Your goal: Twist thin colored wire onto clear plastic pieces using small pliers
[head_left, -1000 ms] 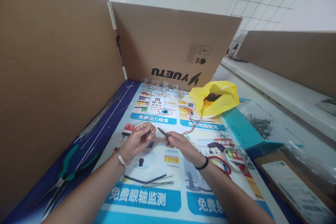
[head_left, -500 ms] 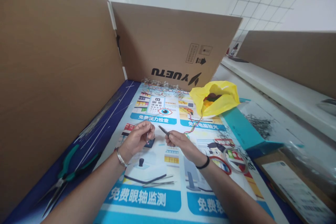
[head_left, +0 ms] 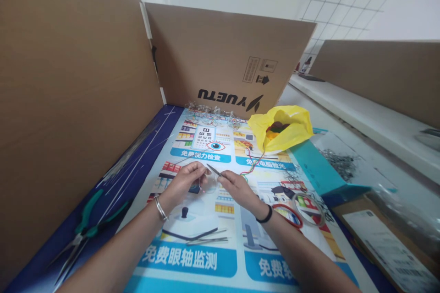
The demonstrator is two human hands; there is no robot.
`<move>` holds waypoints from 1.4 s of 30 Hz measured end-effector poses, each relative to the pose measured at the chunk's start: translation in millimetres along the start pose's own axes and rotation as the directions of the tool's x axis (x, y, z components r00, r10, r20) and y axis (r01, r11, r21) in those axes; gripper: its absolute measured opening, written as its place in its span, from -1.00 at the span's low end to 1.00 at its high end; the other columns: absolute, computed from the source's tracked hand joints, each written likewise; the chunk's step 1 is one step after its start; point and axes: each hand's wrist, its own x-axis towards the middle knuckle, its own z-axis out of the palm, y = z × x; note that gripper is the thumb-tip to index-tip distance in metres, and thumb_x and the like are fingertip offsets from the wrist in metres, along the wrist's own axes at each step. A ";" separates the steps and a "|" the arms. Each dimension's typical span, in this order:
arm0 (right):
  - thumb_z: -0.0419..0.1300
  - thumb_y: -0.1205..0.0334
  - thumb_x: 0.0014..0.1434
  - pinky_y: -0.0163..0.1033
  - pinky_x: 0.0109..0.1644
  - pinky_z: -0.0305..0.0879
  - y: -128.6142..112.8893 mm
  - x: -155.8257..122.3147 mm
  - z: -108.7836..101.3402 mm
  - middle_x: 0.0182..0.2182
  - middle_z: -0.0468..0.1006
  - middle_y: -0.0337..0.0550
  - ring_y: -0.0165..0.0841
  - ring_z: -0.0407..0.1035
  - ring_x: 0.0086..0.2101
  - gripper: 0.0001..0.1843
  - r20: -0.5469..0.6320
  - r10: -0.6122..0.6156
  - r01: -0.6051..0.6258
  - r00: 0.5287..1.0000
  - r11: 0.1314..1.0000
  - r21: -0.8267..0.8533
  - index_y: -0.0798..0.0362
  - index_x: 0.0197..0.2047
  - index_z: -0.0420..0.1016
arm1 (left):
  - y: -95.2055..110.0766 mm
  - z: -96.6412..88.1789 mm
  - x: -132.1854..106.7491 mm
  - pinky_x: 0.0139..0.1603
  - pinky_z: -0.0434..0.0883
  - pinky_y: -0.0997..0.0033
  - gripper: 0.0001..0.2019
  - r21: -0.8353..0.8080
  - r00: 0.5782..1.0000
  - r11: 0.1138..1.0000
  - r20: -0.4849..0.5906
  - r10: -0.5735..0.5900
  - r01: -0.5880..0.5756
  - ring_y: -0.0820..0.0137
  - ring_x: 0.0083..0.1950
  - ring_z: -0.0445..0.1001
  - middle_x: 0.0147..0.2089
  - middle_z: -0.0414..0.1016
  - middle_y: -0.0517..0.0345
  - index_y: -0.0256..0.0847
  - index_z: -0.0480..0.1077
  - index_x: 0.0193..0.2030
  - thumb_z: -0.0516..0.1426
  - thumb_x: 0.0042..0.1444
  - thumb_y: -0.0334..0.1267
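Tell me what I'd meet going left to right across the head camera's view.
Pliers → left hand → pointed tool → right hand → yellow bag → grey heap → parcel.

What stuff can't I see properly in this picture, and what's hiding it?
All in the head view:
- The small piece at the left hand: too small, and partly covered by that hand.
- The back end of the dark pointed tool: hidden inside the right hand.
- Most of what's in the yellow bag: hidden by its sides.
- The fine print on the white label: too blurred to read.
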 end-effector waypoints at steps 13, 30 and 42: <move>-0.03 0.07 0.25 -0.33 -0.36 0.10 2.4 0.9 -4.9 -0.40 0.45 -0.20 -0.38 0.31 -0.39 -0.74 -0.027 -0.010 -0.003 1.000 0.900 -0.436 0.03 -0.31 0.35 | -13.7 -4.1 8.8 -0.52 0.27 0.51 -0.71 0.149 0.992 0.989 -0.117 0.041 -0.023 0.52 -0.57 0.33 -0.49 0.37 0.24 -0.25 0.33 -0.14 0.07 0.09 -0.09; 0.02 0.12 0.25 -0.23 -0.24 0.11 -2.6 -3.9 -8.7 -0.41 0.42 -0.11 -0.30 0.27 -0.33 -0.77 -0.006 -0.383 0.244 0.924 0.600 -0.762 0.08 -0.29 0.37 | -10.2 -5.8 7.3 -0.64 0.18 0.57 -0.71 0.439 0.994 0.898 -0.105 0.042 0.009 0.55 -0.67 0.24 -0.59 0.35 0.27 -0.23 0.32 -0.41 -0.01 0.12 -0.04; 0.02 0.11 0.25 -0.19 -0.27 -0.01 -4.9 -3.6 -20.2 -0.43 0.37 -0.12 -0.29 0.20 -0.34 -0.76 0.093 -0.450 0.307 0.888 0.432 -0.848 0.08 -0.30 0.38 | -14.1 -9.7 11.4 -0.61 0.20 0.57 -0.81 0.472 0.987 0.881 -0.155 0.037 0.041 0.54 -0.65 0.25 -0.59 0.33 0.28 -0.22 0.32 -0.45 0.04 0.04 -0.15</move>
